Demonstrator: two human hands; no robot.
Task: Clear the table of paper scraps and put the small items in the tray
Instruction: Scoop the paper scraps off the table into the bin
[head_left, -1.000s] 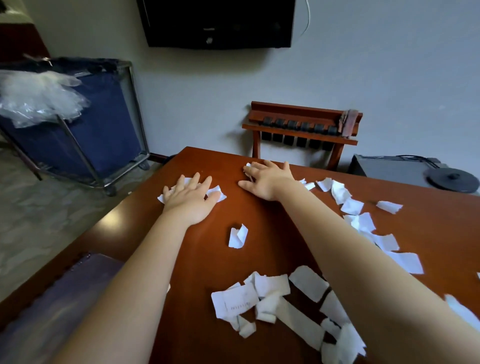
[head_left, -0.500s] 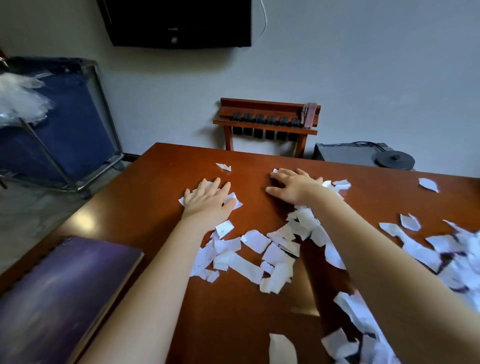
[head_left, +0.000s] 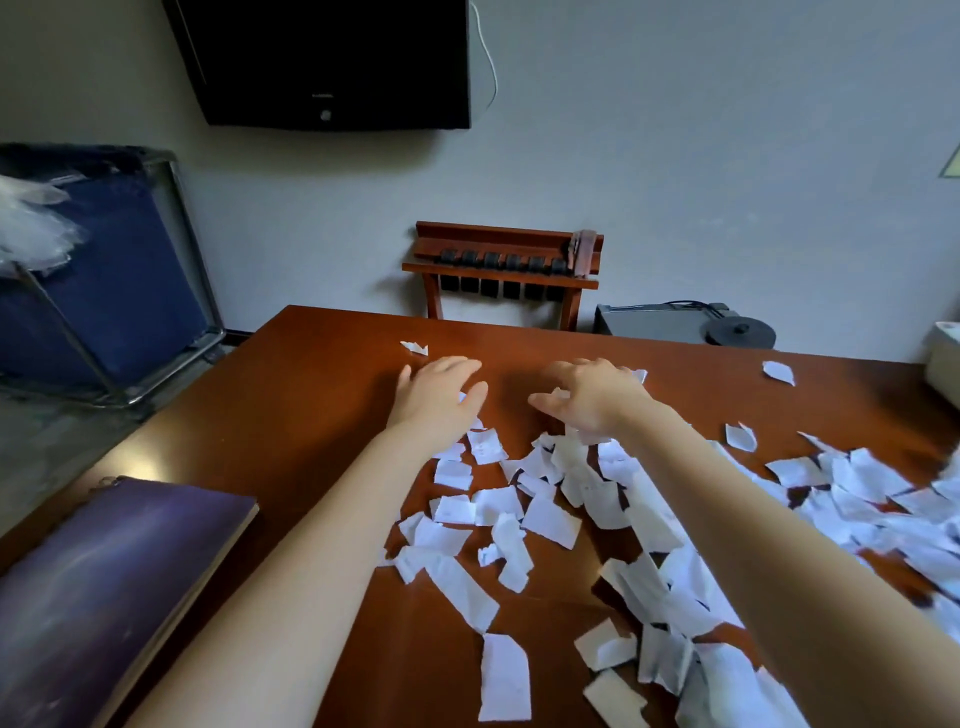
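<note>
Paper scraps (head_left: 545, 514) litter table (head_left: 311, 389) beside purple book (head_left: 104, 582); hands (head_left: 439, 397) (head_left: 595, 397) spread, grasping nothing.

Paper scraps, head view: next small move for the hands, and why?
Probably rake both hands toward the body: the left hand and right hand sit at the far edge of the paper scraps, which lie loose across the table, with one stray scrap beyond.

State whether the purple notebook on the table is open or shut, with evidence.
Shut: the notebook lies flat, purple cover up, no inside pages showing.
</note>
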